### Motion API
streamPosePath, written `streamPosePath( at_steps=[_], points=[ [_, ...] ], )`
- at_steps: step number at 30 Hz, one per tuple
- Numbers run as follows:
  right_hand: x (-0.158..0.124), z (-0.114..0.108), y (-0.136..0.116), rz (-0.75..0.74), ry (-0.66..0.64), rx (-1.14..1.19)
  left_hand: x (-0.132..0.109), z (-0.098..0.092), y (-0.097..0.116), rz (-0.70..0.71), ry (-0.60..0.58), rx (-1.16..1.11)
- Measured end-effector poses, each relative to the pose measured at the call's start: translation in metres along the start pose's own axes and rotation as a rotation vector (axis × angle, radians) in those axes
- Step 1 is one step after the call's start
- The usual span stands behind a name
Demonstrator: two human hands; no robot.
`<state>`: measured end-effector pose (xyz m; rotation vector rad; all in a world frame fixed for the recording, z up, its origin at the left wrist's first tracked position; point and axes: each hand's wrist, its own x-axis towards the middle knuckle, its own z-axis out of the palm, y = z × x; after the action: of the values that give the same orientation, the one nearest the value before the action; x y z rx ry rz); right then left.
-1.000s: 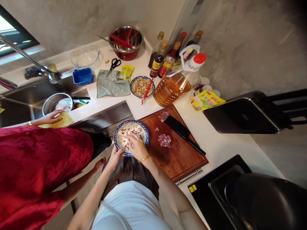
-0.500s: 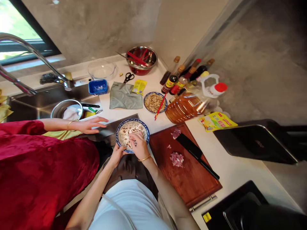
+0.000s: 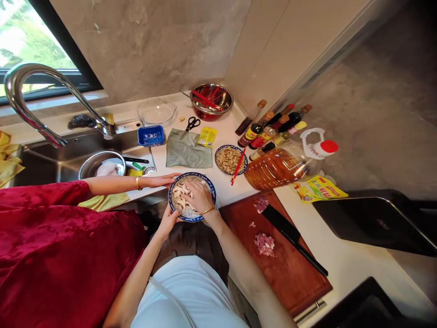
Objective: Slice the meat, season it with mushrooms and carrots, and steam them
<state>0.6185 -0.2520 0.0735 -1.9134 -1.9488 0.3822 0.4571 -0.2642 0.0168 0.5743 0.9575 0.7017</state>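
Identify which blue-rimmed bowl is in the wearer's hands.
The bowl of sliced mushrooms, its rim gripped by the left hand, right hand over it; the other bowl stands on the counter, red chopsticks across.

window (image 3: 39, 48) overexposed, upper left | glints on chrome faucet (image 3: 80, 98) | top-right corner dark | wide-angle stretch at edges

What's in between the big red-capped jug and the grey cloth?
In the head view, a blue-rimmed bowl of brown food pieces, with red chopsticks lying over its edge.
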Motion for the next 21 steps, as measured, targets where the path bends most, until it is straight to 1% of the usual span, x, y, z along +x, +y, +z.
streamPosePath(
  at_steps=[3,7,9,12,13,15,17,18,19,21],
  points=[
    [-0.015,0.004,-0.003,-0.071,-0.084,-0.004,0.007,-0.001,-0.003,-0.016,-0.008,-0.027],
    [-0.04,0.01,-0.01,-0.077,-0.115,-0.007,0.013,-0.004,0.0,-0.022,-0.01,-0.014],
    [-0.047,0.013,-0.014,-0.08,-0.116,0.005,0.014,-0.006,0.003,-0.024,-0.008,0.0],
    [-0.049,0.013,-0.023,-0.1,-0.102,0.066,0.014,-0.007,0.01,-0.023,0.012,0.039],
    [-0.049,0.01,-0.026,-0.105,-0.086,0.099,0.013,-0.008,0.013,-0.019,0.019,0.054],
    [-0.051,0.002,-0.027,-0.08,-0.011,0.16,0.013,-0.007,0.019,-0.006,0.03,0.082],
    [-0.062,-0.008,-0.016,0.038,0.13,0.191,0.015,-0.006,0.024,0.011,0.037,0.11],
    [-0.073,-0.013,-0.006,0.143,0.227,0.187,0.016,-0.004,0.025,0.017,0.037,0.126],
    [-0.088,-0.017,0.007,0.278,0.336,0.166,0.017,-0.003,0.026,0.021,0.033,0.14],
    [-0.13,-0.023,0.04,0.601,0.536,0.073,0.018,-0.001,0.026,0.026,0.016,0.164]
  ],
)
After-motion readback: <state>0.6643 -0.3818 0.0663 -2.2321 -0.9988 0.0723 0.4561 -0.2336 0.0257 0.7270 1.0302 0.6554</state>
